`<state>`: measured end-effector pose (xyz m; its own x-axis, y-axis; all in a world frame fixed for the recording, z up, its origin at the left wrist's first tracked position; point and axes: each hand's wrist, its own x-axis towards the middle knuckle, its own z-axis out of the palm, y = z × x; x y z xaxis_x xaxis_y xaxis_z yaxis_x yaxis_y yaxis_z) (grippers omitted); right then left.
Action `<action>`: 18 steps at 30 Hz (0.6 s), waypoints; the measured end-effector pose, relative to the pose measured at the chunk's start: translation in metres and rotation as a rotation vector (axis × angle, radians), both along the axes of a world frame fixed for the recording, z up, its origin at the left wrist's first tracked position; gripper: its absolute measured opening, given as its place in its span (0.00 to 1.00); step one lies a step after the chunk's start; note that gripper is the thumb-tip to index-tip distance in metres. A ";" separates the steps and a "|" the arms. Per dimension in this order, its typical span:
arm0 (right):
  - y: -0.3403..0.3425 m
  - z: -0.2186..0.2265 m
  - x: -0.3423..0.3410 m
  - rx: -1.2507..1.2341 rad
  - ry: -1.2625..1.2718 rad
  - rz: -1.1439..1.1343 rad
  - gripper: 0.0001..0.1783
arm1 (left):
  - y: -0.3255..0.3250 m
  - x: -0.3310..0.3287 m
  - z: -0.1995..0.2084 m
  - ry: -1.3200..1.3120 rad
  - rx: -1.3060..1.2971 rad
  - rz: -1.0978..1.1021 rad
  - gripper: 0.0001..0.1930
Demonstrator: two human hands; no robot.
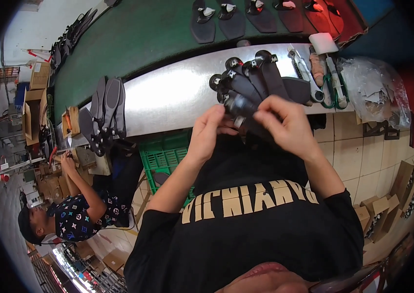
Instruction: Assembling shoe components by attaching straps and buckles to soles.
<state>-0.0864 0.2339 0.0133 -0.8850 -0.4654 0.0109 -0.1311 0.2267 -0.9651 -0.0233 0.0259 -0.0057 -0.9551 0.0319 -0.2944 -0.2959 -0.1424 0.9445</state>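
Note:
Both my hands are raised in front of my body at the edge of the metal bench (163, 93). Between them is a dark sandal with a glossy black strap (240, 105), smeared by motion. My left hand (209, 131) has its fingers curled at the strap's left side. My right hand (285, 126) pinches the sandal from the right with thumb and fingers. Part of the dark sole hangs below, against my black shirt. Just beyond, several dark grey sandals (271, 73) with black straps lie fanned in an overlapping pile on the bench.
A green conveyor belt (134, 58) carries dark sandals (260, 17) and red sandals (321, 22). Right of the pile lie a wrench (307, 73), a white roll (323, 43) and a plastic bag (378, 90). More sandals (112, 105), a green crate (160, 158) and a co-worker (75, 215) are left.

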 end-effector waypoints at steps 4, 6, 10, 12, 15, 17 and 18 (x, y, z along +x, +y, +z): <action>0.016 -0.022 -0.041 0.122 0.495 -0.231 0.12 | 0.000 0.006 -0.020 -0.314 0.341 0.054 0.27; 0.021 -0.032 -0.050 0.383 0.574 -0.214 0.26 | 0.004 0.012 -0.032 -0.452 0.505 0.022 0.28; 0.016 -0.041 -0.049 0.505 0.574 -0.150 0.29 | 0.009 0.002 -0.039 -0.429 0.534 0.037 0.28; 0.012 -0.037 -0.048 0.468 0.585 -0.154 0.28 | 0.009 0.003 -0.040 -0.440 0.566 0.056 0.27; 0.001 -0.026 -0.043 0.439 0.602 -0.162 0.27 | 0.013 0.007 -0.042 -0.446 0.621 0.108 0.27; -0.008 -0.020 -0.037 0.340 0.456 -0.127 0.29 | 0.014 0.011 -0.048 -0.441 0.644 0.133 0.28; -0.016 -0.024 -0.031 0.259 0.435 -0.144 0.29 | 0.013 0.014 -0.055 -0.452 0.611 0.174 0.27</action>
